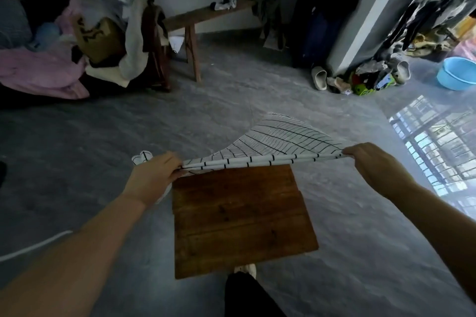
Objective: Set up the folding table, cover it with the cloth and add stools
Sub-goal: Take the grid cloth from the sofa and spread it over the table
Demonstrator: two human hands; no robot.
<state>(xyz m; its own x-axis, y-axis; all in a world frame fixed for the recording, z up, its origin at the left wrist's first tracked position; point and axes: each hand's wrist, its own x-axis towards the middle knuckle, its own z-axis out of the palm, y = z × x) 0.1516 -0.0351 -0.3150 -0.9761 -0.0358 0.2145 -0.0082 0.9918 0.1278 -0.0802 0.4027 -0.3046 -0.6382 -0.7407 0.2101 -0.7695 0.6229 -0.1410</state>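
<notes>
A small brown wooden folding table (242, 219) stands on the grey floor right in front of me, its top bare. Over its far edge hangs a white cloth with a black grid pattern (280, 140), billowing up and away from me. My left hand (154, 175) grips the cloth's near edge at the table's far left corner. My right hand (373, 162) pinches the same edge out past the table's far right corner. The cloth edge is stretched taut between the two hands. No stool is in view.
A long wooden bench (195, 18) stands against the far wall. A heap of clothes and bags (77, 46) lies at the left. A dark suitcase (322, 20), shoes (319, 77) and a blue basin (457, 72) sit at the right. My leg and shoe (244, 288) are just below the table.
</notes>
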